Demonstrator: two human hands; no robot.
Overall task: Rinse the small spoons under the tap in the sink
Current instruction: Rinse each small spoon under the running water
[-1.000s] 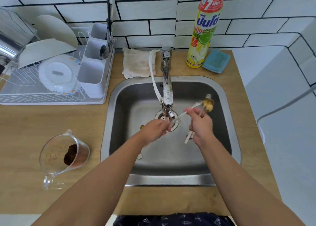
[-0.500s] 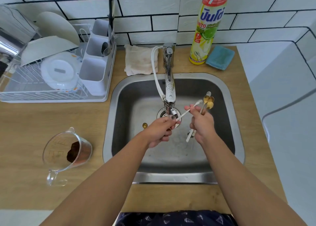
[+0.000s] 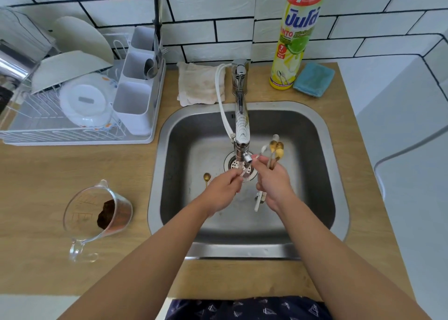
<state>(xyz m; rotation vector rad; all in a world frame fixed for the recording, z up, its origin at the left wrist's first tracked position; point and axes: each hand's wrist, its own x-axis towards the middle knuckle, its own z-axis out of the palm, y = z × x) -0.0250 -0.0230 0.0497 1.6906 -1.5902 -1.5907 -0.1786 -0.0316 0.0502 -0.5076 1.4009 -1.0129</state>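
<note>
r hand (image 3: pixel 272 182) clenched round bunch of small gold-bowled, white-handled spoons (image 3: pixel 275 150), bowls up, handles poking out below fist. l hand (image 3: pixel 224 190) pinches end of one thin white spoon handle (image 3: pixel 242 173) under chrome tap spout (image 3: pixel 241 135). both over steel sink (image 3: pixel 322 150). another gold spoon (image 3: pixel 206 177) lies in basin l of drain.

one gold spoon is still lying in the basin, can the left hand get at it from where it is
Probably yes. The gold spoon lies bare on the sink floor just left of the left hand, with nothing between, though that hand already pinches a white-handled spoon.
</note>
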